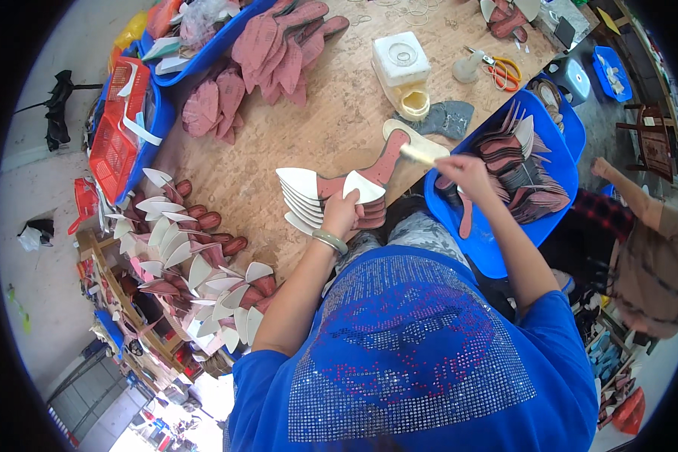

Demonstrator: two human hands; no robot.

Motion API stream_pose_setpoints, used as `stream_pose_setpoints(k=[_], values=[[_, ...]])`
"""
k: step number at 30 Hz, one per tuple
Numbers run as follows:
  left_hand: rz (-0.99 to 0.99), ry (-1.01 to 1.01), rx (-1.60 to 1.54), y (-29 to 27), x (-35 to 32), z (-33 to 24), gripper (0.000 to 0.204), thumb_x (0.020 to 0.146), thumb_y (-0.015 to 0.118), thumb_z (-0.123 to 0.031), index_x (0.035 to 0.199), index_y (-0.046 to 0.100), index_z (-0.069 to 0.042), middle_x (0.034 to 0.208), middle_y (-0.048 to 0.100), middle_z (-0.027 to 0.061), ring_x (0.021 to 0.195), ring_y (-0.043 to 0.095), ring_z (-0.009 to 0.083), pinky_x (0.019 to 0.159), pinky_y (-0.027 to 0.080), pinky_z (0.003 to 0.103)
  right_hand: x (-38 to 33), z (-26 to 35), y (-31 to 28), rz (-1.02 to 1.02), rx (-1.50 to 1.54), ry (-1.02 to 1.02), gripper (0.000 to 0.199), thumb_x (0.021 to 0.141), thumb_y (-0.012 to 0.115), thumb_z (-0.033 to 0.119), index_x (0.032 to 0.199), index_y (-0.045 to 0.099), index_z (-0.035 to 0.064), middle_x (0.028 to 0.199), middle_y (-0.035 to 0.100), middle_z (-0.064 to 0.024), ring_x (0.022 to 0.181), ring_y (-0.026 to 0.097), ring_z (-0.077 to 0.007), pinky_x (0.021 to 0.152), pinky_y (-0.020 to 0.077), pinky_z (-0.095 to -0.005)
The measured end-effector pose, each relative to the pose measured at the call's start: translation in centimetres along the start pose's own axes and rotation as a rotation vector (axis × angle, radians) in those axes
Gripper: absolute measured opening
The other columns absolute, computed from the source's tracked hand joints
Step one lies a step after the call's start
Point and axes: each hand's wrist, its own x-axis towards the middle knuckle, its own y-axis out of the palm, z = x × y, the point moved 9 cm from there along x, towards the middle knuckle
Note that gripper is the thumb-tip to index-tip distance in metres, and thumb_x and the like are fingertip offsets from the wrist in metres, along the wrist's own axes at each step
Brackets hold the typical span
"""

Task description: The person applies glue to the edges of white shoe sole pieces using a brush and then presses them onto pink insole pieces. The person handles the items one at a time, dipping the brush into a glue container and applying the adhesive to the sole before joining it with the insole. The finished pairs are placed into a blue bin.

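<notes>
1. The surface (260,177) is a broad, tan, wood-toned top, mottled with dark stains and scuffs, and its near edge meets the person's lap.
2. At that edge the left hand (343,215) pinches a fanned stack of red, sole-shaped pieces with white pointed ends (388,160), thumb on top.
3. The right hand (467,177) is closed around a pale, flat, brush-like tool (418,155), its end over the red strip of the top piece.
4. Farther back stand a white, boxy plastic container with a yellowish open mouth (403,64) and, near it, orange-handled metal scissors (505,71); dusky pink, sole-shaped pieces (279,60) lie heaped toward the far left.
5. On the right, a deep blue plastic tub (497,256) holds more red and grey pieces; on the left, a red perforated plastic basket (117,139) sits by rows of white-tipped red pieces (181,245).
6. Beyond are a pale wall (45,248), a brown wooden chair (650,135) and another person (655,256), cut off by the dark fisheye rim.
7. The left fingers are hidden under the stack; the tool's end is blurred, so contact cannot be told. Glare washes out the doorway area (181,422) at lower left.
</notes>
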Motion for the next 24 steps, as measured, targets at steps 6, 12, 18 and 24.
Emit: stream_pose_setpoints(k=[6, 12, 18, 24], values=[[0.008, -0.061, -0.086, 0.1, -0.2, 0.0, 0.017, 0.09, 0.05, -0.021, 0.086, 0.054, -0.004, 0.059, 0.05, 0.0014, 0.041, 0.038, 0.0072, 0.036, 0.028, 0.023, -3.8, -0.1, 5.2, 0.149, -0.126, -0.12, 0.021, 0.081, 0.068, 0.019, 0.099, 0.071, 0.0075, 0.083, 0.071, -0.0088, 0.073, 0.067, -0.0136, 0.069, 0.0513, -0.0267], [0.023, -0.073, -0.089, -0.1, -0.5, 0.2, 0.016, 0.089, 0.05, -0.019, 0.083, 0.052, -0.005, 0.058, 0.049, 0.0016, 0.04, 0.036, 0.007, 0.035, 0.026, 0.023, -1.0, -1.7, 2.5, -0.062, -0.156, -0.219, 0.019, 0.081, 0.068, 0.019, 0.096, 0.072, 0.0077, 0.083, 0.07, -0.0115, 0.074, 0.068, -0.0197, 0.07, 0.0517, -0.0306], [0.014, -0.04, -0.017, -0.3, -0.4, 0.0, 0.015, 0.089, 0.049, -0.018, 0.085, 0.052, -0.003, 0.057, 0.049, 0.0022, 0.04, 0.038, 0.0079, 0.035, 0.028, 0.024, 2.9, -1.4, -0.2, -0.146, -0.351, -0.195, 0.023, 0.079, 0.065, 0.029, 0.092, 0.073, 0.0113, 0.079, 0.068, -0.0148, 0.069, 0.067, -0.028, 0.065, 0.0524, -0.0362], [0.011, -0.018, 0.1, 0.1, -0.6, -0.5, 0.017, 0.089, 0.048, -0.018, 0.091, 0.054, -0.002, 0.056, 0.05, 0.0028, 0.039, 0.039, 0.0093, 0.035, 0.03, 0.025, 6.4, 2.1, 0.4, -0.182, -0.57, -0.34, 0.021, 0.08, 0.06, 0.029, 0.088, 0.073, 0.0148, 0.076, 0.067, -0.0139, 0.069, 0.065, -0.0315, 0.066, 0.0529, -0.0402]])
